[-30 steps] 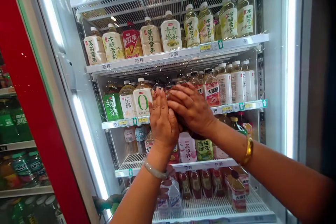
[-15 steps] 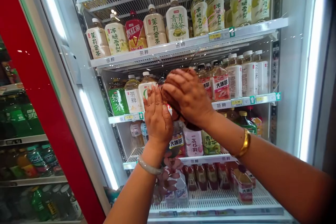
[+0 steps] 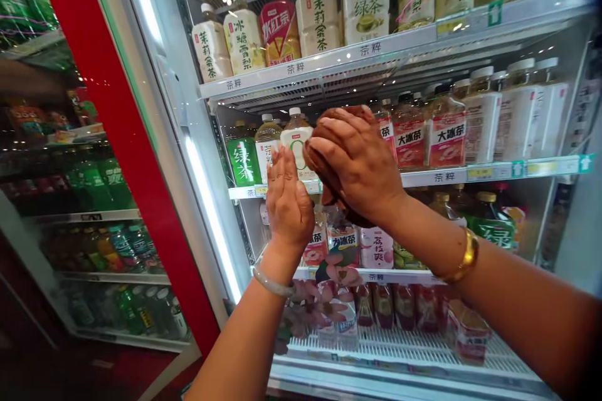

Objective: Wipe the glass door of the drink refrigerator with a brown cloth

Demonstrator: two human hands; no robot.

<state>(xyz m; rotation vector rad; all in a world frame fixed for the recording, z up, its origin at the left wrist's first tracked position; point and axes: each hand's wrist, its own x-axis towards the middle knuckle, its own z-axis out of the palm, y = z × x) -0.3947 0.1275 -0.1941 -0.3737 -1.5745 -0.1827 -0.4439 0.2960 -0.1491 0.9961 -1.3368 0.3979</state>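
Observation:
My right hand (image 3: pixel 364 166) holds a bunched brown cloth (image 3: pixel 324 172) against the glass door of a drinks cooler, fingers curved over it. Left of the cloth, my left hand (image 3: pixel 288 200) lies flat on the same glass, its fingers stretched upward and holding nothing. Behind the pane, a green-labelled tea bottle (image 3: pixel 243 156) and a white-labelled bottle (image 3: pixel 295 131) stand on the middle shelf near my left fingertips. Part of the cloth is hidden under my right palm.
A red door frame (image 3: pixel 125 156) runs down the left side, with another bottle-filled cooler beyond it. Above my hands, bottles line an upper shelf (image 3: pixel 329 56). A bright light strip (image 3: pixel 209 219) edges the cooler inside. Pinkish flower shapes (image 3: pixel 324 304) reflect faintly in the glass.
The view has shifted and come nearer, so the shelves look larger and more of the left cooler shows. My right hand and the cloth have moved slightly away from my left hand.

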